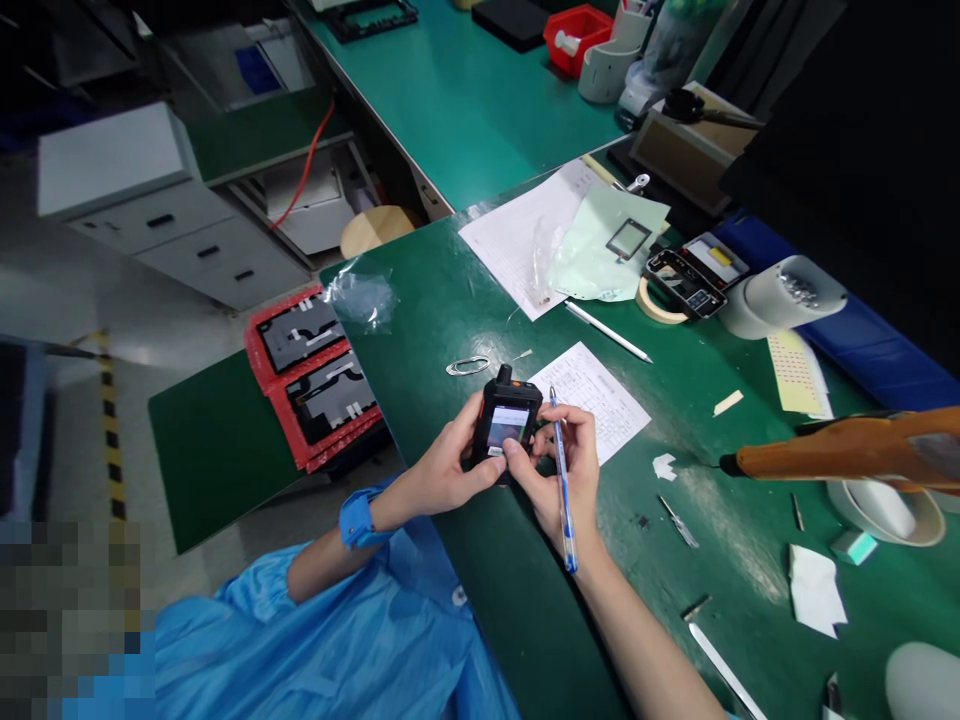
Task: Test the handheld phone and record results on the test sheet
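A black handheld radio with a stubby antenna and a lit screen is held upright over the near edge of the green bench. My left hand is closed around its left side, thumb on the lower front. On the other side, my right hand steadies the radio, its thumb over the lower screen or keys. A blue ballpoint pen is tucked between the right fingers. Behind the radio lies a printed form, partly covered by the right hand. A looped white cord rests just beyond the radio.
An orange-brown tool juts in from the right. A white stylus-like stick, tape roll, opened device housing and small screwdriver lie on the bench. Red trays with grey parts stand left of its edge.
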